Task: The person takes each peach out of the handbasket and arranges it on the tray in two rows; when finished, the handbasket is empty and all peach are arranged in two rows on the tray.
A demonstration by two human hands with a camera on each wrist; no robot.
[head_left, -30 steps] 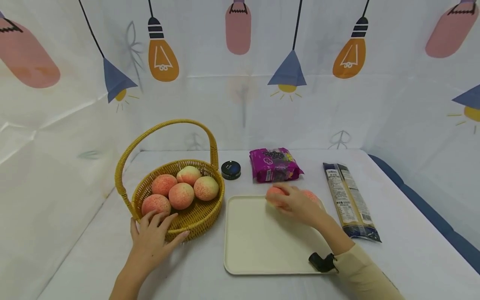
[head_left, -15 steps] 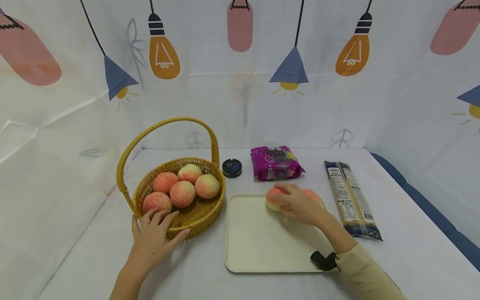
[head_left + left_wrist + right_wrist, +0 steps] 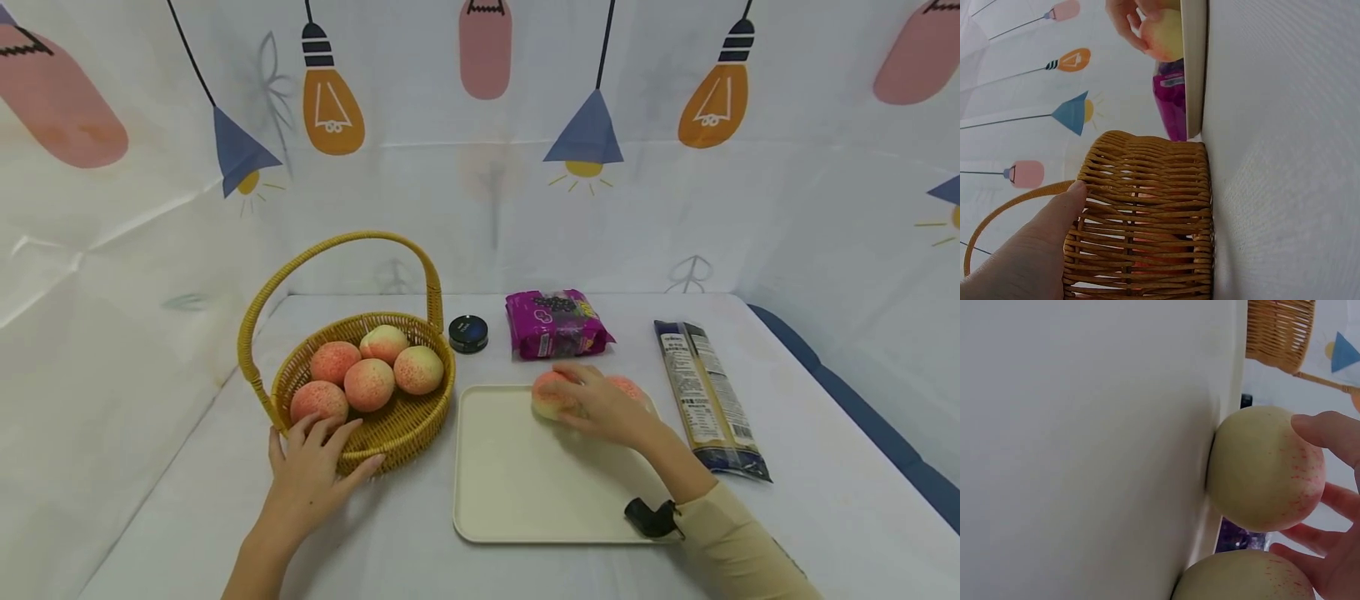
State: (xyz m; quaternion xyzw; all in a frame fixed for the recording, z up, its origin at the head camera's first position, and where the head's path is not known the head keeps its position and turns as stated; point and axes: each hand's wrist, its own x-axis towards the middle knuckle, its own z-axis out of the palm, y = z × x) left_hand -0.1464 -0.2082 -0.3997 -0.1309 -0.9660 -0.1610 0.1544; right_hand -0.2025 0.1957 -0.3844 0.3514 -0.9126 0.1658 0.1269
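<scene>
A yellow wicker basket (image 3: 423,433) with a tall arched handle stands on the left, with several pink-and-cream peaches (image 3: 369,385) in it. My left hand (image 3: 311,483) holds its near rim, fingers over the edge; in the left wrist view the thumb (image 3: 1072,194) lies on the rim. On the far part of a cream tray (image 3: 525,492) sits a peach (image 3: 550,397). My right hand (image 3: 611,412) cups it loosely from the right, thumb and fingers curved round it. A second peach (image 3: 1241,578) lies beside it, partly hidden by that hand in the head view.
Behind the tray lie a round black tin (image 3: 468,333) and a purple grape-print packet (image 3: 558,325). To its right is a long dark-blue packet (image 3: 712,400) with labels. A printed white curtain (image 3: 420,192) hangs at the back.
My right hand has drawn back slightly to the right, showing more of the peach, which stays in place. The left hand keeps its hold on the basket. The head view has shifted slightly.
</scene>
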